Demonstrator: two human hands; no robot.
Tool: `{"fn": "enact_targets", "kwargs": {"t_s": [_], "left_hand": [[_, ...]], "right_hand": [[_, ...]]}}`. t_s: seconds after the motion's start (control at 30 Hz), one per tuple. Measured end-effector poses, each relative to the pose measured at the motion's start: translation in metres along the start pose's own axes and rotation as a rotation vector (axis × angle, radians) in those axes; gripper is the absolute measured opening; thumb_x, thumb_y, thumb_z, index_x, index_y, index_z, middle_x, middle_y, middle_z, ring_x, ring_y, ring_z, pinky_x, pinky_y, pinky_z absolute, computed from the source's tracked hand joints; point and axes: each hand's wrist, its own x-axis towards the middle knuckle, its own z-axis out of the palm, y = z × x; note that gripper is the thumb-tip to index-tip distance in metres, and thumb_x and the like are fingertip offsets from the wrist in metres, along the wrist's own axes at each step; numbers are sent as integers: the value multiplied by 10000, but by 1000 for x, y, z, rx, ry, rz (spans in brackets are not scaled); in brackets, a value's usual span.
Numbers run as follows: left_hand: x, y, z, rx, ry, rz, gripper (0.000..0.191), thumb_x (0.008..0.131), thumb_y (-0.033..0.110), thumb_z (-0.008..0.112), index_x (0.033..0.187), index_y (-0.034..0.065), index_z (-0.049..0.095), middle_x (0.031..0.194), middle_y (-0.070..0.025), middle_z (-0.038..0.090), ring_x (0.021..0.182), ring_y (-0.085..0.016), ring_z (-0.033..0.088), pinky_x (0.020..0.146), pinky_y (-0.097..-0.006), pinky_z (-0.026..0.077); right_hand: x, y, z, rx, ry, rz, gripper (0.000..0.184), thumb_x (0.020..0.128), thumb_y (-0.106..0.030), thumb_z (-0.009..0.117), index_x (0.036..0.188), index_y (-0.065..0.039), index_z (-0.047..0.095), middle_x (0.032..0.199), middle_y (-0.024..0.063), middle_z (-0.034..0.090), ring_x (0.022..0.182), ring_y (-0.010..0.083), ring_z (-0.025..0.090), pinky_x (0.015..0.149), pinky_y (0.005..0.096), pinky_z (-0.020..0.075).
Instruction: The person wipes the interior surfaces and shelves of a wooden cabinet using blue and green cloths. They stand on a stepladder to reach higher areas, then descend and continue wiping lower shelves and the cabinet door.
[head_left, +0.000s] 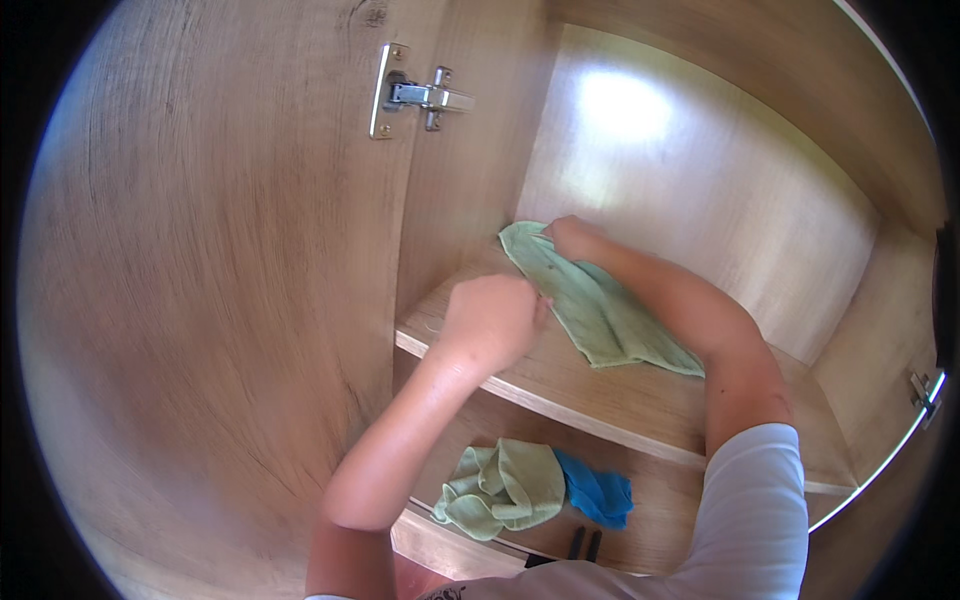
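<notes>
A light green cloth (592, 304) lies partly spread over the upper wooden shelf (555, 375) inside a cabinet. Its far left end is bunched under my right hand (574, 236), whose fingers are closed on it near the back corner. My left hand (491, 319) is a curled fist above the shelf's front left part, beside the cloth's near edge. Its fingertips face away from me, so whether they pinch anything is hidden. My right forearm crosses above part of the cloth.
An open cabinet door (210, 262) stands at the left on a metal hinge (427, 96). On the lower shelf (652, 517) rest a crumpled pale green cloth (506, 487) and a blue cloth (600, 491), near two dark prongs (585, 544). Another hinge (926, 397) is at the right.
</notes>
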Motion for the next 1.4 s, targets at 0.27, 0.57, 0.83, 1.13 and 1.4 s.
{"fn": "enact_targets", "kwargs": {"t_s": [0.27, 0.57, 0.83, 1.13, 1.4], "left_hand": [[0, -3, 2, -10, 7, 18, 305, 868, 284, 497, 790, 29, 645, 723, -191, 618, 739, -363, 607, 689, -461, 472], [-2, 0, -1, 6, 35, 44, 306, 858, 273, 506, 750, 21, 643, 700, -199, 610, 710, -370, 604, 681, -459, 478], [-3, 1, -2, 27, 1, 50, 298, 859, 270, 503, 758, 24, 639, 683, -194, 607, 693, -369, 602, 663, -458, 480], [-2, 0, -2, 33, -7, 49, 298, 862, 264, 494, 749, 27, 635, 673, -195, 604, 688, -373, 601, 671, -469, 476], [-4, 2, -4, 37, -1, 61, 350, 869, 236, 482, 667, 0, 642, 668, -185, 619, 669, -357, 624, 658, -451, 498]], "right_hand": [[12, -32, -11, -326, 20, -226, 264, 846, -141, 471, 979, -36, 674, 1023, 151, 647, 940, 303, 628, 777, 420, 500], [15, -43, -21, -424, 22, -214, 244, 800, -112, 517, 969, -38, 676, 1025, 138, 652, 926, 307, 632, 756, 402, 511], [6, -37, -13, -404, 138, -263, 204, 776, -106, 506, 819, -17, 684, 888, 181, 659, 818, 317, 648, 686, 421, 516], [0, -52, -16, -423, 109, -235, 177, 755, -76, 532, 820, -30, 690, 888, 157, 671, 828, 285, 659, 678, 400, 526], [-1, -54, -15, -378, 131, -158, 207, 783, -98, 506, 860, -32, 687, 909, 157, 669, 839, 303, 657, 704, 422, 522]]}}
